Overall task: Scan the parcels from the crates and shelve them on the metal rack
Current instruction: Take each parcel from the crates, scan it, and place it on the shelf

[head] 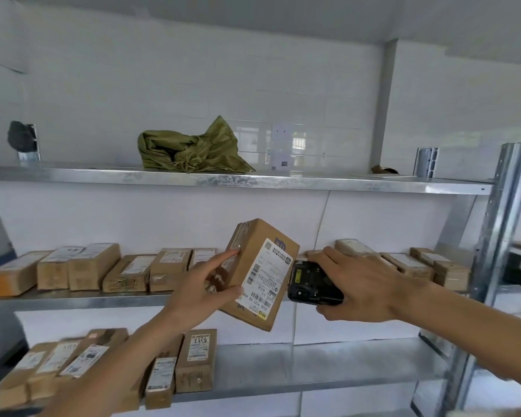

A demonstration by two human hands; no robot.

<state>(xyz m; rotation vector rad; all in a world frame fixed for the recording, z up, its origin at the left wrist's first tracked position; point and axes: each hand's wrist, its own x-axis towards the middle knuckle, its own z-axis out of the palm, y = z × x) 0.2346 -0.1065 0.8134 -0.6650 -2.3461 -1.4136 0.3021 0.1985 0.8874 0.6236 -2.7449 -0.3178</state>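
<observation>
**Parcel held up to the scanner in front of the middle shelf**

The left hand (203, 288) grips a small brown cardboard parcel with a white shipping label (260, 273), thumb curled over the label face and fingers along the taped left side. The parcel is tilted, its top leaning left, held in the air in front of the middle shelf's front edge and touching no shelf. The right hand (354, 288) is wrapped round a black handheld scanner (312, 285), whose end sits just beside the parcel's right edge.

On the grey galvanised metal rack (501, 224), the middle shelf carries a row of brown parcels (82, 270) at left and another group (418, 264) at right; the stretch between them lies behind the hands, so its free room cannot be judged. The lower shelf holds standing parcels (194, 359) at left, with bare metal to their right up to the upright post. The top shelf bears a crumpled olive-green woven sack (193, 152) near its middle, open surface on both sides.
</observation>
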